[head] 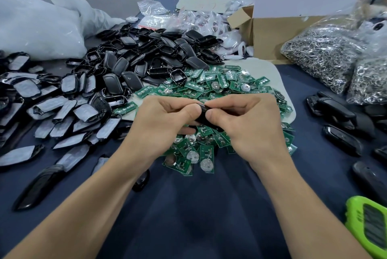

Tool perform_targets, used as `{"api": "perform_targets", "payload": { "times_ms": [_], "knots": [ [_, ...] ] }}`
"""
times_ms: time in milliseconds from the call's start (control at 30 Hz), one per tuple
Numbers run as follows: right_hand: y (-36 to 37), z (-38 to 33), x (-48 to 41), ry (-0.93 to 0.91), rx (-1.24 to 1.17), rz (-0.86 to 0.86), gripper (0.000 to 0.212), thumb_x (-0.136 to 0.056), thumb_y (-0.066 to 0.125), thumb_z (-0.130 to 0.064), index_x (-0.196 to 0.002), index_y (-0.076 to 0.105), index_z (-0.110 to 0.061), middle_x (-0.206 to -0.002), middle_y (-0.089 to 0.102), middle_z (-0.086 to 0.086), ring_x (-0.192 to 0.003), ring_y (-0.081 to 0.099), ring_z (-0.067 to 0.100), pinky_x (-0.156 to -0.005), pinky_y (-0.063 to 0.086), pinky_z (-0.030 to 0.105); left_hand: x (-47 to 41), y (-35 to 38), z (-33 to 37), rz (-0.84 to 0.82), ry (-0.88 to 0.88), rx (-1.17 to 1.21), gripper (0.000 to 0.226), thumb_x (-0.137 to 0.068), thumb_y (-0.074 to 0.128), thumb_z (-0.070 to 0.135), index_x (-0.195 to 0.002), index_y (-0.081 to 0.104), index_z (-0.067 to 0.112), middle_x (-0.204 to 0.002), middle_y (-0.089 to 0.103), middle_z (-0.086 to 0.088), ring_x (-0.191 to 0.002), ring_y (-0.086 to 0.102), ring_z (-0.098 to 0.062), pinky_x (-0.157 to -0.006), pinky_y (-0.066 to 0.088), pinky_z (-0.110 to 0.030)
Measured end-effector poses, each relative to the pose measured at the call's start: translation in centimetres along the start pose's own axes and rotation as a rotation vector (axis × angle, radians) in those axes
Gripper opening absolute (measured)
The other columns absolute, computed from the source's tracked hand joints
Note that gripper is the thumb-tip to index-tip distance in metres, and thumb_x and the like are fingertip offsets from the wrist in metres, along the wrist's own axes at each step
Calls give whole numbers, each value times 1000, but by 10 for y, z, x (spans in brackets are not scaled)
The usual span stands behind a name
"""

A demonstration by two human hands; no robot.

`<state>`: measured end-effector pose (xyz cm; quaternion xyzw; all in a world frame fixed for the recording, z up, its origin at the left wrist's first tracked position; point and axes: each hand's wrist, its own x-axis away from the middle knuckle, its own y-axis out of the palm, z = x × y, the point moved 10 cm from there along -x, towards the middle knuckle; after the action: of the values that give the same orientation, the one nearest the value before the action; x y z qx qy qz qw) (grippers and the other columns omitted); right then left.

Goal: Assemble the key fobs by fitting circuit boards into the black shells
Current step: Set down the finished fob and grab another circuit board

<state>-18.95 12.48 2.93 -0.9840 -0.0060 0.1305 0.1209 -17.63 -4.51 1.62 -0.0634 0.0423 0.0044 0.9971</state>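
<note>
1. Work surface: a table under dark blue cloth (188, 206), with cartons and sacks behind.
2. Left hand (165, 118) and right hand (247, 120) meet above the green circuit boards (211, 86), both pinching one glossy black shell (204, 117) — mostly hidden by the fingers.
3. A heap of black shells (146, 53) lies beyond the left hand; film-covered covers (62, 110) lie further left.
4. Bags of metal rings (326, 53) lie at the right — a green device (370, 225) sits near the right forearm.
</note>
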Motion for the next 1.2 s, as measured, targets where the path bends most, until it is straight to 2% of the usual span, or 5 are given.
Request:
{"api": "perform_targets", "payload": {
  "times_ms": [300,500,767,933,1200],
  "knots": [
    [-1,-26,9,-183,128,31,18,-80,84,-14,-91,85,-29,-79,77,-21,-75,72,-5,-70,55,12,4,-4,11,34,91,74,13,-81,78,23,-88,85,30,-83,81,-2,-77,79,-22,-64,62,-25],
    [0,-14,0,-90,-5,-68,25,-73,84,-13,-91,83,-31,-83,79,-14,-80,77,8,-78,64,39,1,-4,8,30,90,149,16,-87,72,12,-101,81,8,-90,81,-9,-83,79,-23,-69,63,-26],
    [-7,-19,1,-168,-95,-48,31,-78,81,-4,-93,82,-32,-85,80,-12,-80,78,11,-74,63,30,-2,1,8,-25,72,272,27,-84,71,13,-108,77,1,-97,81,-12,-88,78,-22,-70,62,-24],
    [-9,-17,3,-164,-1,-34,26,-80,81,-13,-97,83,-33,-83,79,-15,-76,77,14,-71,64,45,0,-2,8,-37,84,134,22,-80,75,16,-101,82,17,-94,81,-9,-86,78,-23,-69,63,-26],
    [-2,-19,6,-174,87,-46,22,-84,80,-17,-102,83,-30,-92,80,-18,-86,75,1,-81,63,33,1,3,5,-38,68,84,28,-91,73,1,-97,83,27,-92,82,-2,-88,80,-21,-69,64,-27]
  ]
}}
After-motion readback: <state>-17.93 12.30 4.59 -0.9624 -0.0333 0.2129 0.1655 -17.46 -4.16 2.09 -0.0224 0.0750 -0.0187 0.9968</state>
